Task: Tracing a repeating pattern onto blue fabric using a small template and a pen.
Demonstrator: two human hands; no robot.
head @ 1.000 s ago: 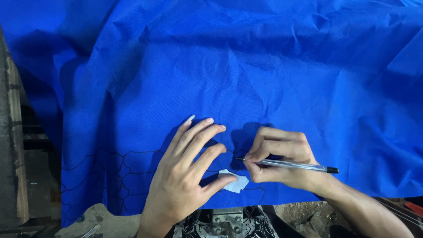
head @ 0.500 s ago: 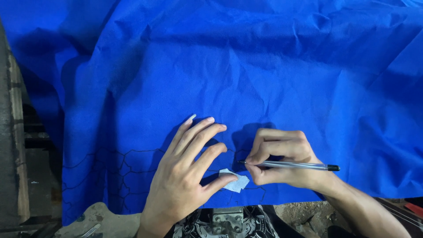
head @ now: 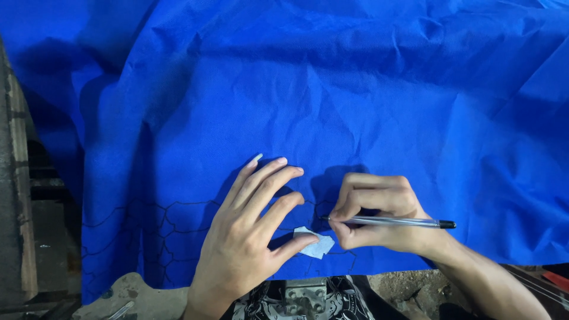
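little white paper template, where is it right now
In the head view the white paper piece lies low and centre on the blue fabric, pinned under the left hand's thumb, just left of the right hand holding the pen.

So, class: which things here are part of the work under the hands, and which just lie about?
In use:
left hand
right hand
pen
pale paper piece
blue cloth with drawn black lines

Lying about:
wooden board
metal part

the work surface under my hands is covered almost edge to edge by a crumpled blue cloth (head: pixel 355 106), with inked hexagon lines at lower left and a small pale paper piece (head: pixel 316 244) at lower centre
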